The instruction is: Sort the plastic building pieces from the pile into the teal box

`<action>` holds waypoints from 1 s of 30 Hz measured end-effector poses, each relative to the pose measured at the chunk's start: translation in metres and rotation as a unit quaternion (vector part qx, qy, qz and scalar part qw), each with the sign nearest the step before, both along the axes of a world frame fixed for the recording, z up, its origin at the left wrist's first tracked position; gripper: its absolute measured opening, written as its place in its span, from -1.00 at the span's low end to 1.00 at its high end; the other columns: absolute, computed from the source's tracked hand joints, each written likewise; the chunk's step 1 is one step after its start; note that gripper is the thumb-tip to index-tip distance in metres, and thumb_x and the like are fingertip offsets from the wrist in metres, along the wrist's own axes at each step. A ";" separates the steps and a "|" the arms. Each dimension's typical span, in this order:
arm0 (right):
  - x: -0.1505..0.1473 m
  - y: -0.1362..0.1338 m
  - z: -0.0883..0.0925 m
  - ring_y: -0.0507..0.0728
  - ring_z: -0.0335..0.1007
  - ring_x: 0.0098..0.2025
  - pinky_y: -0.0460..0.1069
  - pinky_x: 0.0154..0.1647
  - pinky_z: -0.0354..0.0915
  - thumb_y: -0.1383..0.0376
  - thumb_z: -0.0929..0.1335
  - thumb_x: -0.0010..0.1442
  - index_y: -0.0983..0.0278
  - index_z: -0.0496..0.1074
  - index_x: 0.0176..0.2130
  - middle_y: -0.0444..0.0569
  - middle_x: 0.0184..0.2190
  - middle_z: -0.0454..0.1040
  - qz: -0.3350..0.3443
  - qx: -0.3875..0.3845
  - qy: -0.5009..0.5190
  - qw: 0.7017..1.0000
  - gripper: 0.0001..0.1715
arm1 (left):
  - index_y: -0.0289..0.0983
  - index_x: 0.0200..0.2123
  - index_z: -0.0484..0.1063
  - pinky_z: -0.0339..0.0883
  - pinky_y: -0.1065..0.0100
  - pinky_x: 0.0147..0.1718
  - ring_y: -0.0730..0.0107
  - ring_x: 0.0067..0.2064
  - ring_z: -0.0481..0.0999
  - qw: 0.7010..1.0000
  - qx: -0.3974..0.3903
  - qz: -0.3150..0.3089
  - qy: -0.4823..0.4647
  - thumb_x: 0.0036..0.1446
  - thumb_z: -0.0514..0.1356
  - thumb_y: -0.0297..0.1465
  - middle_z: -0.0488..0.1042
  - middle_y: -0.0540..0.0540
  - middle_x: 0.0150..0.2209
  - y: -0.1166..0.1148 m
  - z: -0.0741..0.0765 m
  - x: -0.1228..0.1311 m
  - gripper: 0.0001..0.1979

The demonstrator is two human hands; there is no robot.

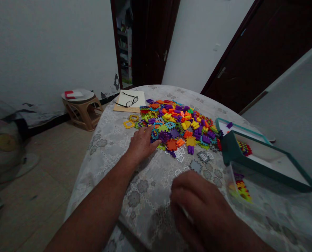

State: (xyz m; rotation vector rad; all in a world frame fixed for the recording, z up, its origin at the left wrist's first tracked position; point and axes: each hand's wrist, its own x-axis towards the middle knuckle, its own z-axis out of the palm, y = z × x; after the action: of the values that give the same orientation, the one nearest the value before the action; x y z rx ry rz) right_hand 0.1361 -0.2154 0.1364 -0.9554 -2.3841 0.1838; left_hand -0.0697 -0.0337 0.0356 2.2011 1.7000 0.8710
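A heap of colourful plastic building pieces (175, 120) lies on the table; among them are gear-edged squares and small pegs. My left hand (142, 141) rests at the heap's near left edge, its thumb apart from the fingers, whose tips are partly hidden among the pieces. Closer to me, my right hand (198, 203) hovers over the cloth, slightly blurred. Its fingers are curled inward, and whatever they hold, if anything, is hidden. Just beyond it are white lattice pieces (180, 154) and a grey gear-edged square (195, 166).
A green-edged box (271, 157) and its lid (245, 131) stand at the right. Nearer is a clear plastic container (234, 178) with yellow and red pieces inside. Glasses (129, 103) lie on a pad (140, 94) at the back left. A stool (83, 112) stands beyond the patterned tablecloth (105, 140).
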 end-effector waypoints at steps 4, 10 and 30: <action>0.029 0.062 -0.071 0.42 0.43 0.26 0.41 0.29 0.44 0.37 0.35 0.38 0.17 0.40 0.29 0.24 0.23 0.47 -0.209 0.064 -0.030 0.975 -0.47 | -0.26 0.43 0.33 0.32 -0.17 0.33 -0.22 0.36 0.44 0.999 0.000 -0.028 0.025 0.32 0.39 -0.14 0.44 -0.42 0.36 0.005 -0.008 0.005 -0.28; 0.063 0.093 -0.146 0.47 0.26 0.43 0.43 0.42 0.27 0.27 0.36 0.38 0.24 0.30 0.42 0.30 0.35 0.38 -0.298 0.061 -0.045 0.952 -0.33 | -0.19 0.32 0.45 0.34 -0.13 0.32 -0.13 0.30 0.49 0.989 0.013 -0.146 0.031 0.28 0.40 -0.19 0.54 -0.31 0.29 0.005 -0.013 0.009 -0.41; 0.069 0.111 -0.144 0.33 0.40 0.25 0.26 0.37 0.21 0.24 0.37 0.46 0.23 0.50 0.17 0.18 0.14 0.57 -0.294 0.043 -0.004 0.955 -0.67 | -0.15 0.25 0.49 0.32 -0.12 0.41 -0.01 0.38 0.43 0.973 0.058 -0.219 -0.030 0.33 0.27 -0.44 0.46 -0.27 0.32 -0.003 -0.022 0.015 -0.56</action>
State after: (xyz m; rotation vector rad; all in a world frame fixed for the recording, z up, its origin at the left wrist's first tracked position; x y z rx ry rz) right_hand 0.2049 -0.1047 -0.0074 -1.5661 -1.9882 -0.1486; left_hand -0.0543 -0.0371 0.0138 2.4573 1.0890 0.9206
